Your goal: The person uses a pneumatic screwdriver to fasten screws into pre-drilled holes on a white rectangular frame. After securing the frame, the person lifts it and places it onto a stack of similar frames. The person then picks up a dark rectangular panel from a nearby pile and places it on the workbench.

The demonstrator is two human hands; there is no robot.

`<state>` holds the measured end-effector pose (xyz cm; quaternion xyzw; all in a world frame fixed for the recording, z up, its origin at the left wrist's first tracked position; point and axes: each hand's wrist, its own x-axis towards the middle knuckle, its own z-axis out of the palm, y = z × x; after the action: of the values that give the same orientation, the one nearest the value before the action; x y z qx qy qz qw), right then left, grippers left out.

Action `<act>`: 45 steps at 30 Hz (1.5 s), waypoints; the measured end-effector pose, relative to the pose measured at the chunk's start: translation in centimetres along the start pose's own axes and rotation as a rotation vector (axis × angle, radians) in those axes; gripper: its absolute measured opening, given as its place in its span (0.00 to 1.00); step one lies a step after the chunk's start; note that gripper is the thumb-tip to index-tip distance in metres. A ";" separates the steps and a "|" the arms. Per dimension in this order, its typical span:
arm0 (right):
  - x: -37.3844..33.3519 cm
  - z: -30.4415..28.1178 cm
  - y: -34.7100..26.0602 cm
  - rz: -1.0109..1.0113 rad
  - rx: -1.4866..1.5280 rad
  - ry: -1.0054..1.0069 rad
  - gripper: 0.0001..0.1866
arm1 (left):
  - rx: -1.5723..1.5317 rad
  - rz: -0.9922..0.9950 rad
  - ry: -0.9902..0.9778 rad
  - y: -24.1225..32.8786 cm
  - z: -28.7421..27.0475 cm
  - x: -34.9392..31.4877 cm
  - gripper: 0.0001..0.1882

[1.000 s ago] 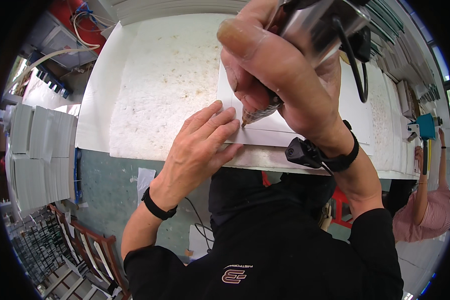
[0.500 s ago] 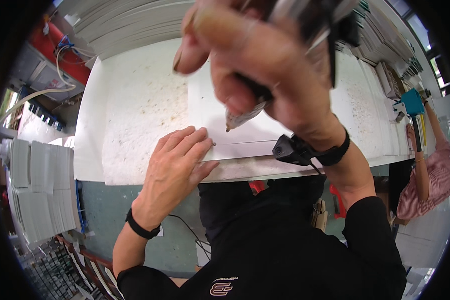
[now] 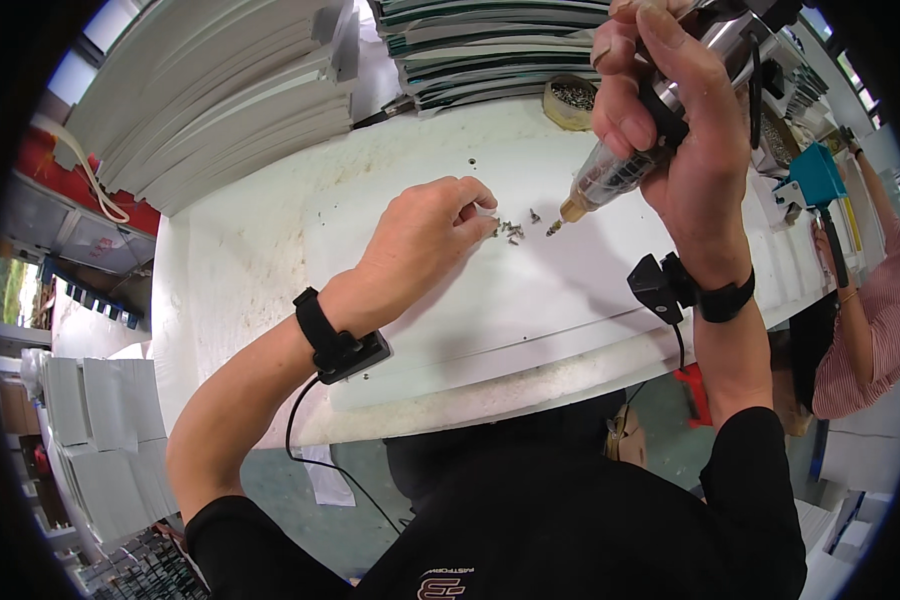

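Note:
My right hand (image 3: 695, 120) is wrapped round a power screwdriver (image 3: 615, 172), which slants down to the left over the white panel (image 3: 410, 335). A small screw appears to sit at the driver's brass-coloured tip, just above the panel. Beside that tip lies a small pile of loose screws (image 3: 511, 231), with one screw (image 3: 535, 215) a little apart. My left hand (image 3: 425, 235) rests on the panel at the pile's left side. Its thumb and fingers are curled together at the screws; what they pinch, if anything, is too small to make out.
A tub of screws (image 3: 570, 100) stands at the table's far side, beside stacked panels (image 3: 490, 50). Another tall stack (image 3: 260, 90) fills the far left. On the right, a person in a striped top (image 3: 850, 350) works near a teal tool (image 3: 818, 172).
My left hand has moved forward and right from the panel's near edge to the screws. My right hand has moved right with the screwdriver, away from the camera. The view has shifted.

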<state>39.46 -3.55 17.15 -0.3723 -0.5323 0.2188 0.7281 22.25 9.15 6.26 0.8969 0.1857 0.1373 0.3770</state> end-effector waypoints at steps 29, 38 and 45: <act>2.6 6.5 2.4 -0.091 0.307 0.083 0.13 | -1.134 -0.235 0.057 -2.6 -3.6 -7.6 0.09; 2.8 7.6 3.4 -0.014 0.423 0.124 0.14 | -1.133 -0.207 0.103 -3.5 -4.0 -8.3 0.09; 6.0 12.6 4.5 0.115 0.275 -0.004 0.21 | -0.508 -0.107 0.329 -5.4 -7.2 -7.7 0.09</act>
<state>30.02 7.47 19.26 -0.2987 -0.4764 0.3317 0.7575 11.34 13.74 6.37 0.7288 0.2509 0.3027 0.5606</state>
